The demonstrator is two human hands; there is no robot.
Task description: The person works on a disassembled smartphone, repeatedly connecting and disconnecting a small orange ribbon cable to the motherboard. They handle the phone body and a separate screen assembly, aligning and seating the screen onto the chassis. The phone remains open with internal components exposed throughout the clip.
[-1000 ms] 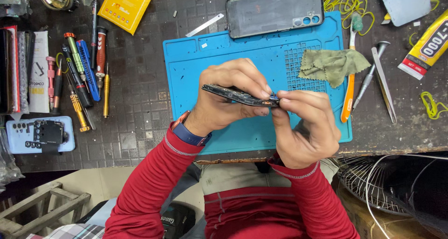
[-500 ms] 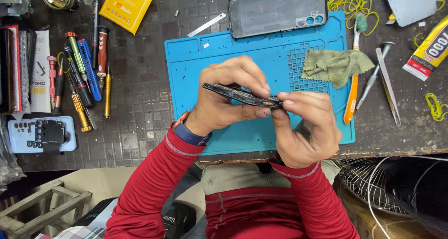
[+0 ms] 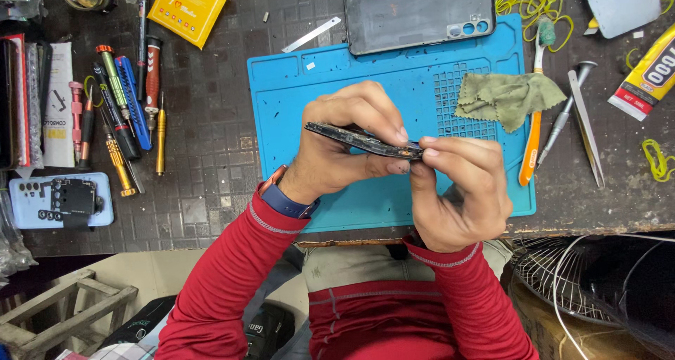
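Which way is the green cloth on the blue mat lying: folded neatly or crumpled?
Crumpled. The green cloth lies in uneven creases with ragged corners on the blue mat, partly over an orange-handled tool.

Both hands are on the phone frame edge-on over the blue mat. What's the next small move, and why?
Probably lower the phone frame flat onto the blue mat: the left hand grips it in mid-air, the right hand only pinches its end, and the tweezers lie out of hand.

A single head-worn camera looks almost straight down from above the person's chest onto the dark worktop (image 3: 211,163). It sits close, centred on the blue repair mat (image 3: 337,100), with the person's lap filling the lower edge.
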